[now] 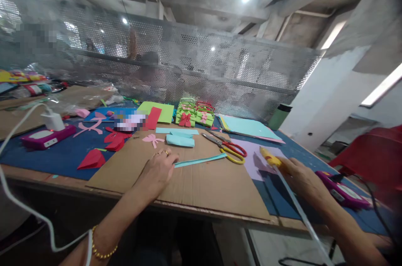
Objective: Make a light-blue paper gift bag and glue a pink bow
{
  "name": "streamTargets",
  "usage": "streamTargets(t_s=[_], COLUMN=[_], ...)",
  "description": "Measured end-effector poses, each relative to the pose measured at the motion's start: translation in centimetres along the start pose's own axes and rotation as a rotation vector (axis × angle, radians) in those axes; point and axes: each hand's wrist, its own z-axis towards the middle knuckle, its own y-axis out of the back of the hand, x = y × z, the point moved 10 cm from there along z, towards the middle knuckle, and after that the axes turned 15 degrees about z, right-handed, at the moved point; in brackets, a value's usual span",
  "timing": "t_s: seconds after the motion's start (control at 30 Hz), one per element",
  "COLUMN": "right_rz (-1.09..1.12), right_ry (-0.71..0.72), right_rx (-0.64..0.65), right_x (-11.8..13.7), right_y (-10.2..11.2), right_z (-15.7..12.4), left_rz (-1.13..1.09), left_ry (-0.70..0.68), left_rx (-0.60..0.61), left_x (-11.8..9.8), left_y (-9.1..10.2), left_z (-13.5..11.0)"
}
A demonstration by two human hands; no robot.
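My left hand (158, 172) rests over the cardboard sheet (213, 190), its fingers pinching one end of a folded light-blue paper strip (201, 160). The strip's other end reaches toward the yellow-handled scissors (234, 156). Off to the right, my right hand (293, 170) is wrapped round a yellow glue gun (270, 157), nozzle pointing up and left. A long translucent glue stick (301, 211) trails from the gun toward me. Just beyond my left hand sit a folded light-blue paper piece (180, 139) and a pink paper bow cutout (153, 139).
Red-handled scissors (237, 147) cross the yellow pair. Small green paper bags (186, 116) stand at the back. Purple power strips lie left (47, 137) and right (344, 193). A white cable (28, 211) hangs at left. Coloured sheets (251, 126) and a dark green bottle (279, 116) stand behind.
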Motion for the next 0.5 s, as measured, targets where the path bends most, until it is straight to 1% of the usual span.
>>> streamTargets(t_s=[0.1, 0.17, 0.23, 0.27, 0.3, 0.33, 0.37, 0.43, 0.5], right_rz=[0.009, 0.003, -0.025, -0.038, -0.04, -0.024, 0.033, 0.175, 0.285], right_ry=[-0.012, -0.023, -0.038, -0.033, -0.013, 0.04, 0.144, 0.349, 0.48], right_rx=[0.111, 0.142, 0.131, 0.109, 0.085, 0.066, 0.054, 0.083, 0.159], right_x=[-1.8, -2.3, -1.7, -0.6, 1.1, 3.6, 7.0, 14.1, 19.9], right_y=[-1.7, -1.7, -1.0, -0.5, -0.1, 0.0, -0.1, -1.1, -2.9], right_z=[-0.3, -0.4, -0.1, 0.1, 0.5, 0.8, 1.2, 1.6, 1.8], left_rz=[-0.024, -0.032, -0.03, -0.028, -0.026, -0.024, -0.021, -0.017, -0.017], left_ry=[-0.014, -0.022, -0.026, -0.027, -0.027, -0.028, -0.03, -0.033, -0.04], left_rx=[-0.009, -0.01, -0.012, -0.017, -0.025, -0.034, -0.038, -0.043, -0.044], left_x=[-0.2, -0.3, -0.4, -0.3, -0.3, -0.2, -0.2, -0.1, -0.1], left_y=[0.3, 0.5, 0.5, 0.4, 0.4, 0.4, 0.3, 0.1, 0.0], left_z=[-0.1, -0.2, -0.3, -0.3, -0.4, -0.4, -0.5, -0.6, -0.6])
